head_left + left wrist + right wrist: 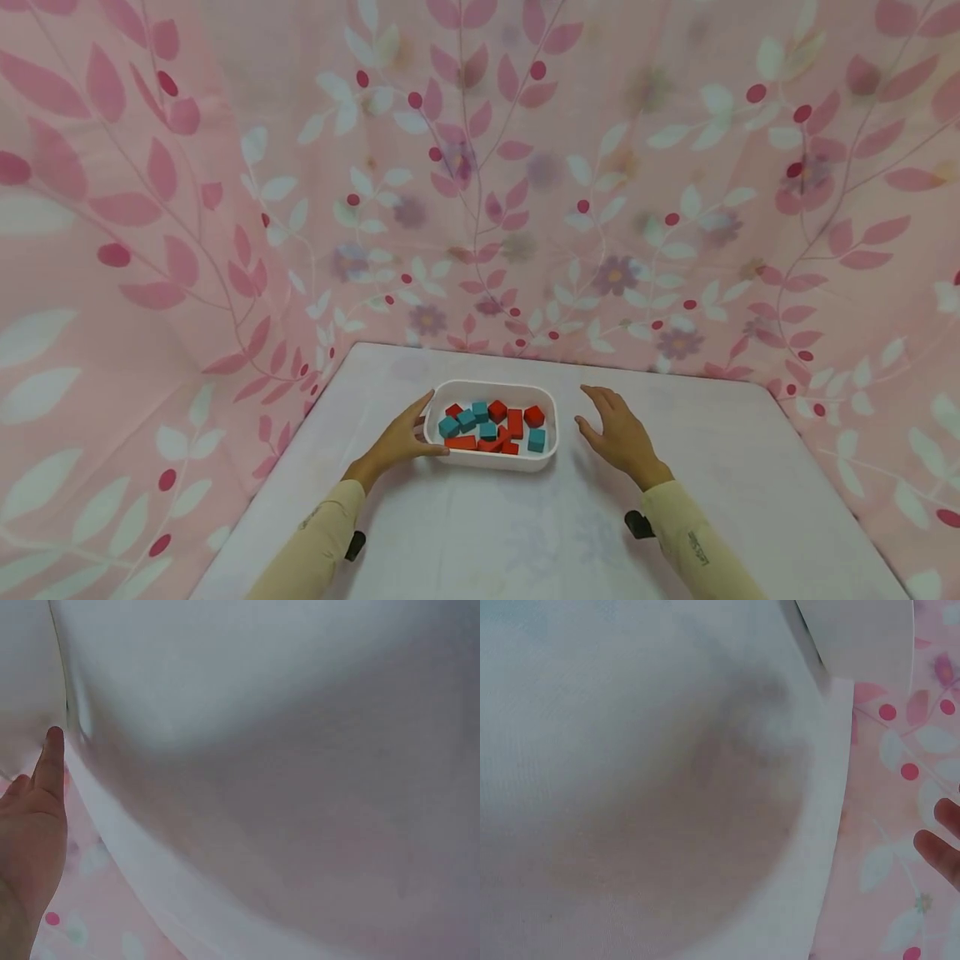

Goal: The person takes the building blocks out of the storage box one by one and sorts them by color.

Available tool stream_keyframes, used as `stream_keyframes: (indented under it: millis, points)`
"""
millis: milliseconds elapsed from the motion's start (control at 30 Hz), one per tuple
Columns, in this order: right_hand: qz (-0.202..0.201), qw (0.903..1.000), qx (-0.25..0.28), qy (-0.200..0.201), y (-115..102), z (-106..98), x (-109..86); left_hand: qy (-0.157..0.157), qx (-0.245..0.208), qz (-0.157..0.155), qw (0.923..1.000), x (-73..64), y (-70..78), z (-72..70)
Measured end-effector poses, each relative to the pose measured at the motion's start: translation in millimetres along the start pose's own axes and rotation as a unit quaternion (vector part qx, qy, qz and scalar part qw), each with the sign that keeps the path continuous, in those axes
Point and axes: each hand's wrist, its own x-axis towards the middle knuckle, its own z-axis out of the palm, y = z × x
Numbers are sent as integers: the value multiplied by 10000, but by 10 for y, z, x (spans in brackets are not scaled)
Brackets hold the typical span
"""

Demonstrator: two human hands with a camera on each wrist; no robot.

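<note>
A white oval-cornered plastic box [491,460] stands on the table, holding several red and teal blocks. Among them are a teal cube [536,440] at the right end and a red block [514,423] near the middle. My left hand [393,437] is at the box's left end, touching it with fingers spread along the end wall and thumb at the front rim. In the left wrist view its visible fingers [51,769] look straight. To the right of the box, apart from it, my right hand [618,433] has its fingers extended and holds nothing.
A white cloth covers the table [480,533]. Pink curtain [480,208] with leaf and flower patterns hangs behind the table and on both sides. A dark strap piece [639,525] shows under the right sleeve, and another [356,546] under the left.
</note>
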Motion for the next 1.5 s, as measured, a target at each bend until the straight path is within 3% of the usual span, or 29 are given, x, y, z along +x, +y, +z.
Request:
stream_keyframes:
  millis: [133, 467, 667, 867, 967, 1200, 1500]
  points:
    - [9, 9999, 44, -129, -31, 5, 17, -28, 26, -223, 9997, -15, 1, 0]
    - [43, 9975, 285, -643, -340, 0, 271, -31, -66, -230, 9997, -43, 26, 23]
    - [1, 9903, 769, -1156, -610, 195, 478, -71, -117, -215, 9997, -48, 0, 6]
    - [115, 9760, 1168, -1835, -757, 492, 661, -185, -209, -172, 9995, -38, -1, 21]
    - [208, 9728, 1273, -1923, -812, 637, 740, -249, -112, -160, 9995, -43, 3, 14]
    - [613, 9744, 870, -1979, -917, 808, 838, -414, -147, -281, 9986, -40, 8, 31]
    - [1004, 9695, 1292, -1823, -994, 978, 863, -412, -231, -366, 9982, -33, 0, 3]
